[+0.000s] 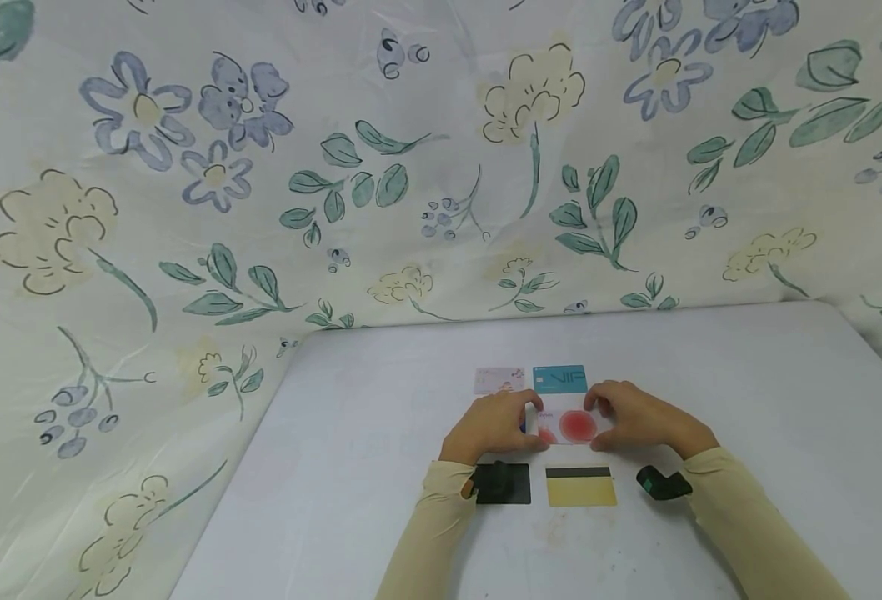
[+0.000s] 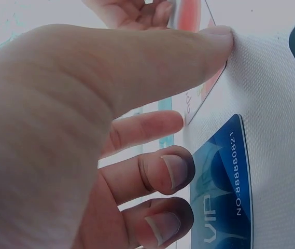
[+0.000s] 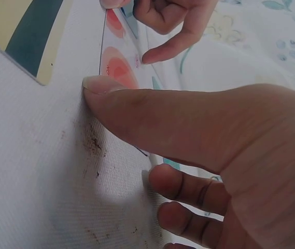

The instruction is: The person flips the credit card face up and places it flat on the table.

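Note:
A white card with pink-red circles (image 1: pixel 578 426) lies low over the white table, between both hands. My left hand (image 1: pixel 492 423) pinches its left end, with the thumb at the near edge and the index finger at the far edge. At the opposite end my right hand (image 1: pixel 643 417) grips it the same way, its thumb (image 3: pixel 111 89) on the near edge. The other fingers of each hand curl loosely beside it. Under the left hand lies a dark blue VIP card (image 2: pixel 222 181), mostly hidden from the head view.
Beyond the hands lie a pale flowered card (image 1: pixel 498 380) and a teal VIP card (image 1: pixel 559 379). Nearer are a black card (image 1: pixel 508 483), partly covered by the left wrist's camera, and a gold card with a dark stripe (image 1: pixel 581 487). A floral cloth (image 1: pixel 441 167) hangs behind the table (image 1: pixel 351 500).

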Available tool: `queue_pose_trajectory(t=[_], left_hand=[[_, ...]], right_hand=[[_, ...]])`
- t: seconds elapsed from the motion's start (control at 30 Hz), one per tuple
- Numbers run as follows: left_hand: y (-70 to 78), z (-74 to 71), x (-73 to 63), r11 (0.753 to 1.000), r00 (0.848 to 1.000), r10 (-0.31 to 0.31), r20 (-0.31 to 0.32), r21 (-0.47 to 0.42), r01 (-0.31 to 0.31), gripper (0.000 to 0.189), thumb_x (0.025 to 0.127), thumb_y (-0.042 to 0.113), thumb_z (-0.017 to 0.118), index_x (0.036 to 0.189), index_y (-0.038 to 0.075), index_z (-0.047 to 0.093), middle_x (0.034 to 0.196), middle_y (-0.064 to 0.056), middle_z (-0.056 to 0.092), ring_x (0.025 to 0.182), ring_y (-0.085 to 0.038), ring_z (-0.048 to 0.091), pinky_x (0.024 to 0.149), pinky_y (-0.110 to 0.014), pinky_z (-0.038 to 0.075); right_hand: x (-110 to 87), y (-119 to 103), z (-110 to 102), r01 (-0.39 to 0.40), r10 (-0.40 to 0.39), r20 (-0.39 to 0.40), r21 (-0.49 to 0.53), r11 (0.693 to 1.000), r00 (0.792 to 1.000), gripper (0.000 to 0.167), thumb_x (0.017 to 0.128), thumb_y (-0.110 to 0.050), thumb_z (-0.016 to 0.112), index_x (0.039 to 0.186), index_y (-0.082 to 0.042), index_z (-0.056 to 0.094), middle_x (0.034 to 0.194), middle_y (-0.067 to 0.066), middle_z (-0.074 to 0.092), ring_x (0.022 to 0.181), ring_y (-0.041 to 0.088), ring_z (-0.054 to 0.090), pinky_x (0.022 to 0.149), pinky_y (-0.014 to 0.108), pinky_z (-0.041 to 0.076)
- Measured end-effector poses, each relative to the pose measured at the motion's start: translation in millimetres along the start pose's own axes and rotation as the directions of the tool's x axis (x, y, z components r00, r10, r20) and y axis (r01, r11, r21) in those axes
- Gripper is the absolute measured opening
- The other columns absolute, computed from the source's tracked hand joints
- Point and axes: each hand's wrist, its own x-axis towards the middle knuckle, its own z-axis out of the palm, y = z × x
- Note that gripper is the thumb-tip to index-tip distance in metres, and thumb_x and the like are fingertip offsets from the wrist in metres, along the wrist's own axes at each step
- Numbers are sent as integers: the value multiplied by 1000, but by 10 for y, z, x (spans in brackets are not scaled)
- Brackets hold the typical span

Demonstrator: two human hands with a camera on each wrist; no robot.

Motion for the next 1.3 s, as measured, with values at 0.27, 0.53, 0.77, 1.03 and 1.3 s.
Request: queue_pose_trajectory(t=[0.27, 0.53, 0.77, 1.03, 1.3], left_hand=[[-10, -2, -9, 1000, 1000, -10, 3, -4, 10, 56, 83, 49, 82, 130, 25, 65, 102, 6, 71, 79, -8, 59, 69, -20, 53], [-26, -4, -34, 1000, 1000, -11, 7, -11, 11, 57, 83, 49, 81, 131, 25, 64, 102, 4, 71, 79, -9, 58, 69, -21, 53], [-63, -95, -106, 996, 998, 29, -55, -78, -33, 61, 84, 52, 81, 133, 22, 63, 83, 6, 59, 70, -8, 53, 60, -21, 44], [-139, -299, -244, 976, 989, 95, -117, -182, -116, 60, 86, 48, 80, 135, 18, 62, 91, -8, 66, 65, -9, 49, 56, -22, 41], [-230, -402, -477, 949, 989, 98, -114, -290, -128, 59, 88, 41, 81, 137, 15, 61, 87, -11, 64, 70, -8, 50, 59, -22, 40]], right_hand=[[-5, -49, -9, -6, 6, 2, 0, 1000, 1000, 49, 76, -20, 92, 115, -8, 65, 100, 5, 60, 97, 21, 52, 86, 37, 54], [10, -68, 9, 13, -13, -3, -13, 1000, 1000, 48, 75, -20, 92, 115, -8, 66, 99, 5, 60, 97, 21, 51, 85, 36, 52], [12, -116, -8, 41, -42, -54, -26, 999, 998, 52, 79, -23, 90, 121, -7, 65, 101, 5, 59, 99, 22, 51, 83, 35, 51], [-42, -335, -51, 160, -161, -152, -20, 987, 975, 48, 84, -21, 86, 123, -4, 65, 103, 9, 60, 97, 24, 52, 79, 31, 51], [-88, -558, 23, 165, -166, -198, -21, 986, 966, 47, 86, -22, 85, 124, -5, 64, 106, 10, 61, 102, 26, 54, 79, 30, 52]])
